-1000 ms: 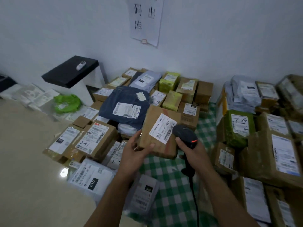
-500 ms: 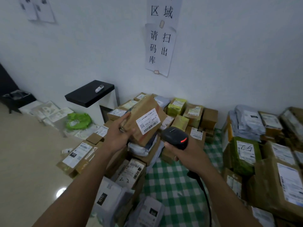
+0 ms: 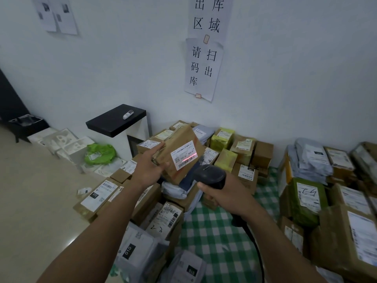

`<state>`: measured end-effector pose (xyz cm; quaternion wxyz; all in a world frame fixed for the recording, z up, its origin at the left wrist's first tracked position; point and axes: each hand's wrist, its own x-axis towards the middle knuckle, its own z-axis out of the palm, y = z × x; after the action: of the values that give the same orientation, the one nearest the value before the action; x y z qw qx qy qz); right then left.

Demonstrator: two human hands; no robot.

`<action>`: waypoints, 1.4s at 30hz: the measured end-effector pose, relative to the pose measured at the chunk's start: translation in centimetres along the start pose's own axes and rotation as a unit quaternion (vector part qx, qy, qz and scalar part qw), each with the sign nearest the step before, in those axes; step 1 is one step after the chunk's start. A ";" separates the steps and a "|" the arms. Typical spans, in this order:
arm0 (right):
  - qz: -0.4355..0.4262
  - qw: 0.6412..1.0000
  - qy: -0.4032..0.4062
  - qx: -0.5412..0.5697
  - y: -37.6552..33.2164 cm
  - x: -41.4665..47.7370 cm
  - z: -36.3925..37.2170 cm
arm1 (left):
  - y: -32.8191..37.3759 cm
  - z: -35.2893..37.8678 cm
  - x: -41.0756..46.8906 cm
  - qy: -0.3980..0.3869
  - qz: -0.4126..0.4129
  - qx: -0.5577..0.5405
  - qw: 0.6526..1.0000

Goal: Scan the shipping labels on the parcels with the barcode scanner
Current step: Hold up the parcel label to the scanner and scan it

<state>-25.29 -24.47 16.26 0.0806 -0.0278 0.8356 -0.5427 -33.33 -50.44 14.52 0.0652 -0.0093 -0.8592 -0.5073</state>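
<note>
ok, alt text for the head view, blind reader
A person's left hand holds a brown cardboard parcel tilted up while the right hand grips a black barcode scanner aimed at its shipping label, where a red scan line crosses the barcode. Around them, labelled boxes and mailer bags lie piled on a green checked cloth.

Green-white checked cloth [image 3: 214,231], black scanner [image 3: 210,176]

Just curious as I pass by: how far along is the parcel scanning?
Done: nothing shows which parcels are scanned. In hand: left hand holds a brown box; the scanner in the right hand throws a red line on its label. Left: likely the piles on the checked cloth.
</note>
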 end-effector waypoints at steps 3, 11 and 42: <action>0.002 1.000 -0.010 0.003 0.0 0.0 -0.2 | 0.3 0.1 -0.1 0.003 -0.002 -0.005 1.000; -0.015 1.000 -0.018 0.003 0.6 0.1 -0.2 | 0.0 0.1 -0.1 0.005 -0.003 -0.008 1.000; 0.155 0.973 0.158 0.069 10.9 -7.6 -2.7 | -4.2 13.6 -14.0 -0.243 -0.250 -0.193 0.917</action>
<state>-17.84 -16.56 8.14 0.0323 0.1937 0.7923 -0.5777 -21.20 -39.89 2.71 -0.2777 0.0702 -0.7087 -0.6448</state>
